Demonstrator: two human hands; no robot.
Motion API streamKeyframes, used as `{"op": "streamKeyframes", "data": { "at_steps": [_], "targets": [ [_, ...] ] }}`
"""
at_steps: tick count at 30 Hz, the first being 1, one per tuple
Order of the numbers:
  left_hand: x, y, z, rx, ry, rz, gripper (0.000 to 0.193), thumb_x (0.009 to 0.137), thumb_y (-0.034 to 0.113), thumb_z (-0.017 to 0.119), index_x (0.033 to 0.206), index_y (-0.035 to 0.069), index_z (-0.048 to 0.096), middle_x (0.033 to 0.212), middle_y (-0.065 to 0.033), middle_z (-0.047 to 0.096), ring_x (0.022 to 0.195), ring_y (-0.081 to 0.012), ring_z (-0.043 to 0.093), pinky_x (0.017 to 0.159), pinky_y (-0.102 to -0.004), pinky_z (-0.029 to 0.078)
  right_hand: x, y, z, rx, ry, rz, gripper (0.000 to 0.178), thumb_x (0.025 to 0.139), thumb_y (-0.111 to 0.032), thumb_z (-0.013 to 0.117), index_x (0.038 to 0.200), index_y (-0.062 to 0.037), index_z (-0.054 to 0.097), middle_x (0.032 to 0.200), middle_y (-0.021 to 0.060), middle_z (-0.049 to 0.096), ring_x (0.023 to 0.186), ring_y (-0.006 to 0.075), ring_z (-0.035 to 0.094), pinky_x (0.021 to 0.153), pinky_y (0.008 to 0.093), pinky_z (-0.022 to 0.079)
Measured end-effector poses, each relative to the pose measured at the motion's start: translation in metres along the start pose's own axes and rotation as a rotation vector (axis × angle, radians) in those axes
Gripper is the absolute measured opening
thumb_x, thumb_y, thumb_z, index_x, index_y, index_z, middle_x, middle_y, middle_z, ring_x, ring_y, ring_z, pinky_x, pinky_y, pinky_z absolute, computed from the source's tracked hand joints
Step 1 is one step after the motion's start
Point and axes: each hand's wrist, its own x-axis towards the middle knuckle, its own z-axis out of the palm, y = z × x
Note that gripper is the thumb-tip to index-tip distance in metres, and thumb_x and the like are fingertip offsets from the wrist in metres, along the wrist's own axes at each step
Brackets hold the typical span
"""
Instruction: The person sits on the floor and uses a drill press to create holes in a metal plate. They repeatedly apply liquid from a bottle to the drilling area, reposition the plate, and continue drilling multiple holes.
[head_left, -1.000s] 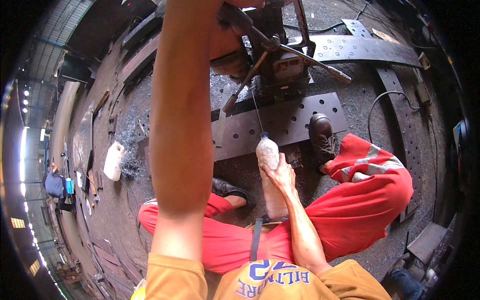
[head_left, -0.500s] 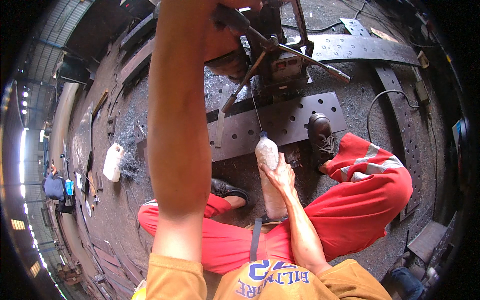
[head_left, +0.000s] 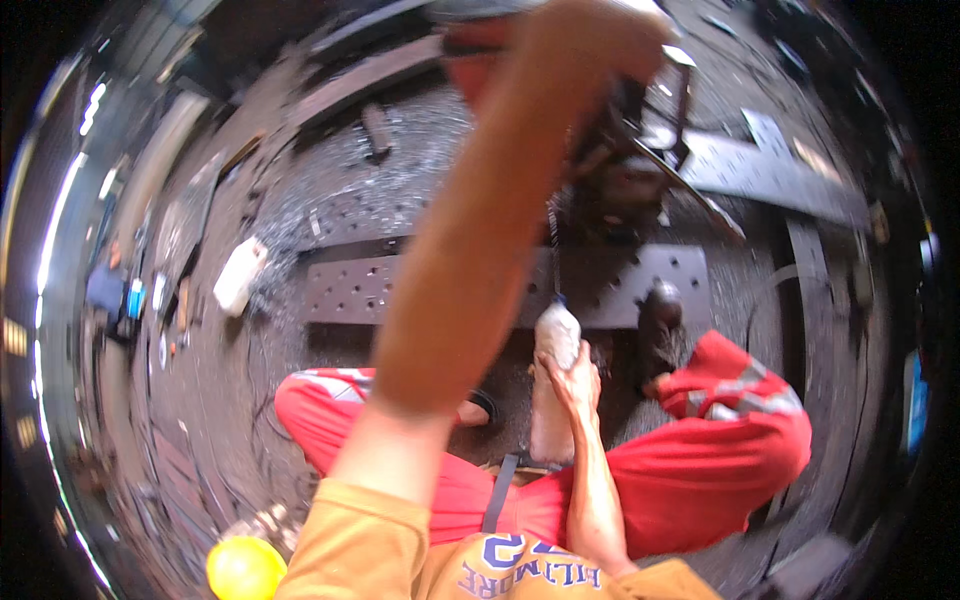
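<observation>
My right hand [head_left: 574, 378] is closed around a cloudy white plastic bottle [head_left: 557, 330], held upright in front of my lap. A thin line of liquid runs from its narrow tip up toward a dark drilling machine [head_left: 625, 185] with long spoke handles [head_left: 700, 195]. The machine stands over a flat steel plate [head_left: 345, 290] with rows of holes. My left arm stretches forward across the view to the machine's top. Motion smears my left hand [head_left: 625, 35] there, and its fingers do not show clearly.
Shiny metal shavings [head_left: 400, 150] litter the ground. A white jug [head_left: 240, 278] stands to the left, and a yellow rounded object [head_left: 246, 570] is at lower left. Another drilled plate [head_left: 770, 165] lies beyond the machine. A person [head_left: 105, 290] is far left.
The view has shifted, bringing the yellow object into sight. My left hand has swung rightward over the machine's top, and its handles have turned. My right hand still grips the bottle.
</observation>
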Motion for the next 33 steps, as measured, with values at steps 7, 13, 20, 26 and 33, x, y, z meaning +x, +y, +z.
{"op": "streamKeyframes", "data": {
  "at_steps": [7,13,20,26,33],
  "targets": [
    [0.020,0.012,-0.016,-0.099,-0.235,-0.231,0.029,0.090,0.019,0.062,0.112,0.018,0.080,0.117,-0.0046,0.077,0.101,-0.0273,0.074,0.074,-0.0512,0.054,-0.007,-0.006,0.027,0.109,-0.033,-0.116,0.079,0.081,-0.051,0.077,0.137,-0.0016,0.052,0.114,0.0334,0.070,0.112,0.0476,0.067,0.094,0.0530,0.052],
    [0.051,0.023,-0.001,-0.132,-0.414,-0.305,0.032,0.092,0.023,0.068,0.122,0.017,0.077,0.124,-0.0057,0.075,0.112,-0.0242,0.071,0.088,-0.0467,0.051,0.002,0.018,0.029,0.151,0.019,-0.249,0.075,0.083,-0.050,0.075,0.137,-0.0033,0.052,0.111,0.0303,0.072,0.108,0.0459,0.069,0.088,0.0523,0.053],
    [0.059,0.018,0.003,-0.165,-0.418,-0.376,0.032,0.091,0.022,0.070,0.122,0.017,0.077,0.124,-0.0049,0.075,0.112,-0.0251,0.070,0.090,-0.0492,0.052,-0.008,0.004,0.023,0.131,-0.015,-0.224,0.075,0.084,-0.051,0.075,0.137,-0.0034,0.052,0.109,0.0297,0.072,0.107,0.0456,0.070,0.087,0.0517,0.054],
    [0.054,0.018,0.000,-0.147,-0.392,-0.309,0.031,0.091,0.021,0.069,0.121,0.017,0.077,0.124,-0.0051,0.075,0.110,-0.0259,0.071,0.087,-0.0490,0.053,-0.013,-0.008,0.016,0.145,-0.043,-0.169,0.076,0.085,-0.052,0.074,0.139,-0.0042,0.051,0.108,0.0290,0.073,0.106,0.0451,0.071,0.087,0.0510,0.054],
    [0.045,0.022,-0.006,-0.099,-0.350,-0.371,0.033,0.089,0.020,0.071,0.121,0.015,0.077,0.120,-0.0025,0.075,0.104,-0.0283,0.071,0.077,-0.0512,0.054,-0.015,-0.010,0.022,0.111,0.002,-0.155,0.073,0.085,-0.052,0.073,0.136,-0.0038,0.053,0.107,0.0285,0.073,0.107,0.0440,0.071,0.086,0.0509,0.054]
  ]
}}
